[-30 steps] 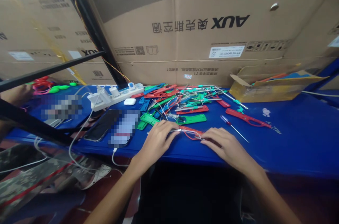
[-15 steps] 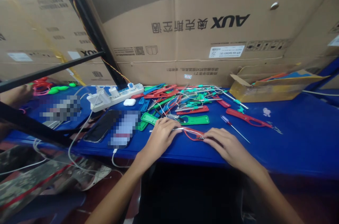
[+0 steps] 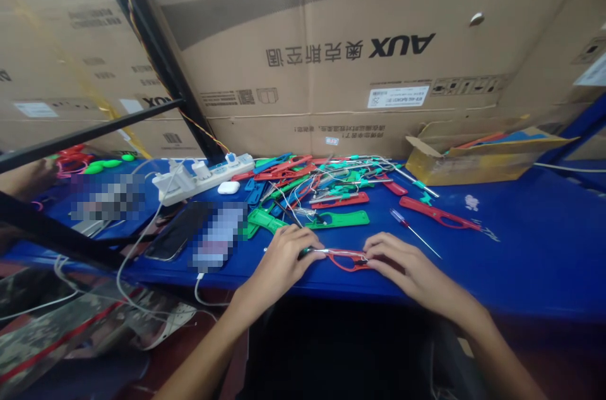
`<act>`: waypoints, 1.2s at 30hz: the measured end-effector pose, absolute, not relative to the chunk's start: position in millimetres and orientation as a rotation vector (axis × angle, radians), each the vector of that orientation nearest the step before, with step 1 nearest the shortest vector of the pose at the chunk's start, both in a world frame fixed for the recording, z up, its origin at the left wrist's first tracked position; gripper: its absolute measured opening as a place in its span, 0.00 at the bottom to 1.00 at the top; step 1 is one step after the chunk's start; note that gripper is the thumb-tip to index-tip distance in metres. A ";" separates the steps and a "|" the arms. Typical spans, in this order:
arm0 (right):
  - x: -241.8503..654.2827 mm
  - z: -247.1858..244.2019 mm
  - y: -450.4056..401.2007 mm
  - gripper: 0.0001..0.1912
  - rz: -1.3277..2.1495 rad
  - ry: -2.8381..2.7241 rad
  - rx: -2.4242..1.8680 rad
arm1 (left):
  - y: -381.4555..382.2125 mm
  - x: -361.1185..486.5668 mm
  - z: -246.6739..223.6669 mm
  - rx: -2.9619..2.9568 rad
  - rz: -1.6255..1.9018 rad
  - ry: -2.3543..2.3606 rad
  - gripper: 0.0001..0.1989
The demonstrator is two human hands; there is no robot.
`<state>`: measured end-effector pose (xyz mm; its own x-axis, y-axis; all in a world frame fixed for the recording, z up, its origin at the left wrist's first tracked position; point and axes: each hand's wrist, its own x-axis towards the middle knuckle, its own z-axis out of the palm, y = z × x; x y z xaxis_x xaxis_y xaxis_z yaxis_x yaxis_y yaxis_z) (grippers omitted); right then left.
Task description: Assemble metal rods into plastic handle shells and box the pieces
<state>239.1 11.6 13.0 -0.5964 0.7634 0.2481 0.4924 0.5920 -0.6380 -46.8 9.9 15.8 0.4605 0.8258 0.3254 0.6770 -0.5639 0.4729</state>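
Between my hands, near the table's front edge, lies a red plastic lighter casing [image 3: 344, 266] with a looped trigger opening. A thin metal rod with a white wire [image 3: 330, 252] runs along it. My left hand [image 3: 286, 258] is closed on the rod end, thumb and fingers pinching; a bit of green shows by the thumb. At the other end my right hand [image 3: 402, 267] pinches the casing beside a small dark part, its fingertips partly hiding it. Just beyond lie a green casing half [image 3: 348, 219] and a pile of red, blue and green casings with metal rods [image 3: 331, 182].
A screwdriver [image 3: 416, 234] and a red casing [image 3: 440, 214] lie to the right, before an open cardboard box [image 3: 478, 163]. Phones [image 3: 177, 233], an earphone case [image 3: 228, 187] and a power strip [image 3: 208, 180] sit left. Another person's hand [image 3: 28, 179] is beyond a black frame.
The camera view has shifted slightly. Both hands and the red casing sit a little nearer to me, and the casing lies flatter. Both hands keep their grip.
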 end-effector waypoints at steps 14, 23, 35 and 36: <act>240.3 8.1 11.2 0.10 0.601 -2.312 -0.986 | 8.3 -45.8 7.3 2.388 0.859 1.275 0.08; 242.8 -0.9 8.5 0.14 0.474 -2.323 -1.001 | 6.0 -46.0 10.2 2.364 0.852 1.285 0.04; 243.0 -6.1 2.1 0.17 0.361 -2.278 -0.964 | 2.4 -40.2 12.0 2.373 0.812 1.351 0.03; 243.1 -6.5 1.7 0.16 0.355 -2.267 -0.948 | 2.6 -40.4 11.7 2.371 0.816 1.347 0.03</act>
<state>243.1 1.7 -6.5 -0.5300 0.7118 0.4610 0.5366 0.7024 -0.4677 -40.4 2.6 11.7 0.4011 0.8547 0.3294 0.6879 -0.5185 0.5078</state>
